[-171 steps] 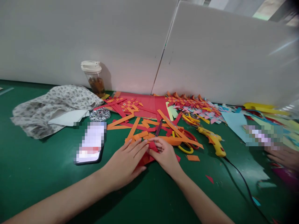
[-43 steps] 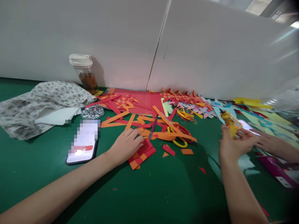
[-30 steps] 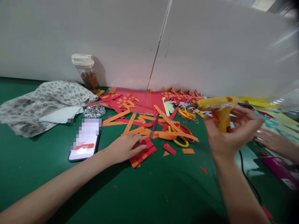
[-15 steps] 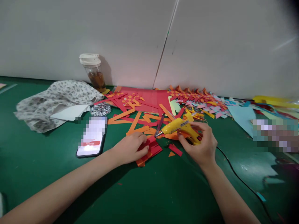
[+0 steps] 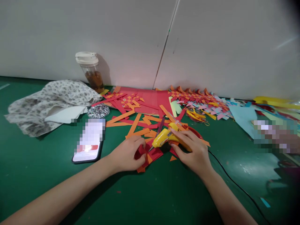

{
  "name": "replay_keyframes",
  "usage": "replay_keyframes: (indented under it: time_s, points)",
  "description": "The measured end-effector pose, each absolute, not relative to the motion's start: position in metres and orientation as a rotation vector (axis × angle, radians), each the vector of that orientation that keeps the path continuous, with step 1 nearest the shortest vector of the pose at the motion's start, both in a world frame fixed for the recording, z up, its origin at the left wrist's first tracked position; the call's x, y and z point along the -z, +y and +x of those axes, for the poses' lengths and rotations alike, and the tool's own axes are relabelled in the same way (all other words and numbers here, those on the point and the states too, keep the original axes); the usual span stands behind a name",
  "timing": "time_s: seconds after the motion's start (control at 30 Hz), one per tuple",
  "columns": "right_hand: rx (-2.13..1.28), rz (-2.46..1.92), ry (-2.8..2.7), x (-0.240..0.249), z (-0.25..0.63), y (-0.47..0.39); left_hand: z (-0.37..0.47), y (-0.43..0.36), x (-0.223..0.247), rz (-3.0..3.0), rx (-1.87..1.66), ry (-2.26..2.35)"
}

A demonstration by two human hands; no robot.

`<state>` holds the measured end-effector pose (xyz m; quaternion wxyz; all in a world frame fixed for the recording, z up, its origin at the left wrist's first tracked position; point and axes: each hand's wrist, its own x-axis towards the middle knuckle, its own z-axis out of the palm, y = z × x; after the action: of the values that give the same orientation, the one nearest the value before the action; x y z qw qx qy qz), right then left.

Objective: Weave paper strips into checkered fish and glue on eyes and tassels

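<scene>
- Pressing the work flat on the green table [image 5: 140, 197], to the right of the phone [image 5: 87, 143], should give a firm backing
- Right hand [image 5: 195, 153], well right of the phone, wraps the yellow glue gun [image 5: 161, 137]; a light, even squeeze would likely lay a thin bead
- Left hand [image 5: 125, 154], nearer the phone, seems to pinch a red edge of the woven paper [image 5: 156, 154]; its fingertips are best held back from any heat
- The nozzle [image 5: 151, 149], right of the phone, points down at that paper; contact cannot be told
- Orange scrap [image 5: 173, 158], farther right of the phone, should be kept clear of glue
</scene>
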<state>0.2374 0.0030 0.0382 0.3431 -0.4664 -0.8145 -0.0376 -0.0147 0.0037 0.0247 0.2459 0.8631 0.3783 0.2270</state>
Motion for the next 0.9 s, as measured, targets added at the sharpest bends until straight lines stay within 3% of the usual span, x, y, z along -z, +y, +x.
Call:
replay_keyframes:
  time_s: [0.9]
  points:
    - [0.164, -1.139, -2.211, -0.0368, 0.2391, 0.0041, -0.0148, 0.0051, -0.0225, 2.364, -0.581, 1.050]
